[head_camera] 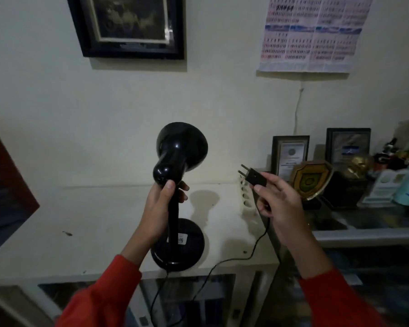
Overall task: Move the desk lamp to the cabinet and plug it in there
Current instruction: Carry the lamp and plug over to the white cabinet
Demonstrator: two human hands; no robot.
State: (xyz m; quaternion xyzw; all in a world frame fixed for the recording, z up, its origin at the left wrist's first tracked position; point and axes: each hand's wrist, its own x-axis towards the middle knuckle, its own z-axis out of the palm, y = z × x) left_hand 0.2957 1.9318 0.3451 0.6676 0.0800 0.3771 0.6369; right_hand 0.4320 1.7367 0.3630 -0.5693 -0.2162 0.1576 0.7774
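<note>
1. Left hand (pixel 162 208): we note fingers wrapped tight round the upright stem of the glossy black desk lamp (pixel 178 192), just under its shade.
2. Lamp base sits at the front edge of the white cabinet top (pixel 80 220).
3. Right hand (pixel 278 204): we see thumb and fingers pinched on the black two-pin plug (pixel 253 177), pins pointing up-left, near the white power strip (pixel 246 194).
4. Thin black cord (pixel 222 261) trails down from the plug.

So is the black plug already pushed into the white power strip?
No: the black two-pin plug is pinched in the right hand, its pins bare in the air above the white power strip.
</note>
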